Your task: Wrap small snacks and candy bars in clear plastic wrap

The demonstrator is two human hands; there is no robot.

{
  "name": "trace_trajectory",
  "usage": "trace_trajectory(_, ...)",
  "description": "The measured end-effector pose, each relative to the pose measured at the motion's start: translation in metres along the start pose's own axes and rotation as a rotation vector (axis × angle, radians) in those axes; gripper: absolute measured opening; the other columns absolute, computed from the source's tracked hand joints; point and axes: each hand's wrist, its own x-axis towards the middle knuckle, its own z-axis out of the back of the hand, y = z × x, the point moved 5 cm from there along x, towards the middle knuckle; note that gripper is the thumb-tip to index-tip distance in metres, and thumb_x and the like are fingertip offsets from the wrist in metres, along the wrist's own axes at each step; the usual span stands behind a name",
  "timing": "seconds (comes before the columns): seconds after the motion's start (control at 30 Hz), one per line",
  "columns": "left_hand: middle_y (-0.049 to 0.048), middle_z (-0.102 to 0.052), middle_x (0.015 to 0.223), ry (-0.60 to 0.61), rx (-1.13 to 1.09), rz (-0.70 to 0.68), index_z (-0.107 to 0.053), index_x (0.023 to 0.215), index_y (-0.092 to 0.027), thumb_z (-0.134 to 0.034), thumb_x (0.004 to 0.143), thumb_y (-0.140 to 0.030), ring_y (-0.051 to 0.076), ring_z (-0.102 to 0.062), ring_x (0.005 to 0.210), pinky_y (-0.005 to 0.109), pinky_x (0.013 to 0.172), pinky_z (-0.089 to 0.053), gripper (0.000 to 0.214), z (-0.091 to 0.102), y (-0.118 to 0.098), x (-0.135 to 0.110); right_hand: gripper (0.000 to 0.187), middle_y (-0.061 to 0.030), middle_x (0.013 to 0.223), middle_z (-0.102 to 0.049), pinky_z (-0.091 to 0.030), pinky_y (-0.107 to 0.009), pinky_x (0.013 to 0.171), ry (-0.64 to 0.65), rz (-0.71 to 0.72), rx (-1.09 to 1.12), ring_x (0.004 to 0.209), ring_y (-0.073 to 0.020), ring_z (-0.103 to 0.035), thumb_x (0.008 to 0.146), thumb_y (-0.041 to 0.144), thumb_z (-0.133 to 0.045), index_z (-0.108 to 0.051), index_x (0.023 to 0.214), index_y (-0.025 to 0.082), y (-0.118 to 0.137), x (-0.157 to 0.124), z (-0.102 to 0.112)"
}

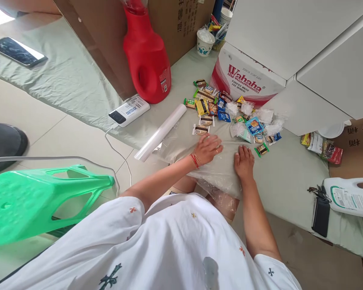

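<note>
A sheet of clear plastic film (219, 177) lies over the table's front edge and hangs down above the knees. My left hand (209, 149), with a red cord at its wrist and a ring, rests on or just over the film, fingers apart and slightly blurred. Palm down at the film's right side is my right hand (244, 161), its fingers stretched out flat. A roll of the clear film (161, 132) lies slantwise to the left. Just beyond both hands is a pile of small wrapped snacks (213, 108), with crumpled clear plastic clumps (264, 117) among them.
Behind the snacks stands a Wahaha carton (245, 78). A red jug (151, 60) and a white power bank (129, 110) with a cable are at left. A green stool (21, 201) is on the floor. A white bottle (351, 197) lies at right.
</note>
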Motion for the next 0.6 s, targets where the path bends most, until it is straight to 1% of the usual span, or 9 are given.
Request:
trace_trajectory(0.07,0.0075,-0.074,0.124,0.149,-0.012,-0.197,-0.076,0.11,-0.028,-0.047,0.098,-0.016,0.024,-0.045,0.149,0.056,0.132,-0.01,0.033,-0.004,-0.01,-0.006,0.057,-0.0174,0.159,-0.049,-0.026,-0.061,0.123,0.025,0.035,-0.043,0.151,-0.0331,-0.036,0.103,0.042,-0.035,-0.058,0.148,0.014,-0.014,0.014,0.006)
trace_trajectory(0.1,0.0075,-0.073,0.127,0.18,0.0,-0.238,-0.077,0.111,-0.027,-0.048,0.098,-0.016,0.024,-0.043,0.151,0.058,0.132,-0.007,0.034,-0.003,-0.011,-0.009,0.057,-0.0181,0.158,-0.05,-0.028,-0.059,0.122,0.028,0.043,-0.06,0.149,-0.0329,-0.038,0.102,0.039,-0.036,-0.058,0.147,0.012,-0.02,0.022,0.009)
trace_trajectory(0.13,0.0081,-0.072,0.132,0.179,0.025,-0.236,-0.076,0.114,-0.027,-0.048,0.098,-0.017,0.026,-0.04,0.154,0.061,0.132,-0.003,0.034,-0.001,-0.011,-0.011,0.056,-0.019,0.156,-0.052,-0.029,-0.057,0.122,0.031,0.047,-0.07,0.146,-0.0329,-0.041,0.101,0.037,-0.038,-0.059,0.145,0.011,-0.026,0.028,0.012)
trace_trajectory(0.17,0.0093,-0.067,0.141,0.154,0.057,-0.196,-0.076,0.118,-0.026,-0.048,0.099,-0.019,0.028,-0.035,0.156,0.064,0.13,0.0,0.035,0.002,-0.008,-0.012,0.054,-0.0198,0.154,-0.054,-0.031,-0.056,0.121,0.036,0.05,-0.073,0.143,-0.0328,-0.044,0.1,0.035,-0.04,-0.06,0.143,0.01,-0.031,0.035,0.014)
trace_trajectory(0.23,0.012,-0.054,0.157,0.068,0.137,-0.032,-0.073,0.127,-0.024,-0.047,0.102,-0.026,0.032,-0.026,0.16,0.071,0.127,0.005,0.036,0.009,0.001,-0.014,0.047,-0.0206,0.143,-0.061,-0.035,-0.055,0.117,0.037,0.04,-0.066,0.133,-0.0328,-0.05,0.097,0.032,-0.045,-0.067,0.133,0.01,-0.036,0.047,0.019)
trace_trajectory(0.33,0.0135,-0.041,0.167,-0.013,0.231,0.193,-0.068,0.136,-0.025,-0.046,0.104,-0.034,0.035,-0.022,0.161,0.074,0.125,0.004,0.04,0.015,0.013,-0.017,0.036,-0.0215,0.123,-0.066,-0.038,-0.054,0.11,-0.063,-0.047,-0.059,0.122,-0.034,-0.05,0.094,0.035,-0.054,-0.072,0.116,0.012,-0.036,0.064,0.029)
trace_trajectory(0.43,0.0134,-0.036,0.169,-0.012,0.239,0.233,-0.063,0.143,-0.024,-0.045,0.104,-0.036,0.034,-0.024,0.16,0.072,0.127,-0.002,0.045,0.013,0.016,-0.016,0.041,-0.0242,0.127,-0.059,-0.036,-0.055,0.108,-0.206,-0.064,-0.041,0.124,-0.0347,-0.044,0.087,0.033,-0.068,-0.068,0.121,0.011,-0.024,0.082,0.038)
trace_trajectory(0.5,0.0144,-0.036,0.169,0.006,0.219,0.232,-0.06,0.147,-0.022,-0.044,0.104,-0.038,0.035,-0.027,0.159,0.072,0.126,-0.006,0.048,0.01,0.018,-0.014,0.042,-0.0238,0.134,-0.055,-0.035,-0.054,0.108,-0.211,0.006,-0.004,0.124,-0.034,-0.043,0.085,0.028,-0.071,-0.068,0.123,0.012,-0.015,0.096,0.039)
trace_trajectory(0.6,0.0148,-0.043,0.165,0.016,0.177,0.255,-0.057,0.148,-0.021,-0.041,0.105,-0.036,0.033,-0.034,0.155,0.069,0.126,-0.013,0.048,0.008,0.025,-0.013,0.022,-0.0183,0.123,-0.063,-0.035,-0.054,0.108,-0.158,0.075,0.07,0.12,-0.0321,-0.048,0.087,0.028,-0.065,-0.074,0.104,0.016,-0.017,0.114,0.043)
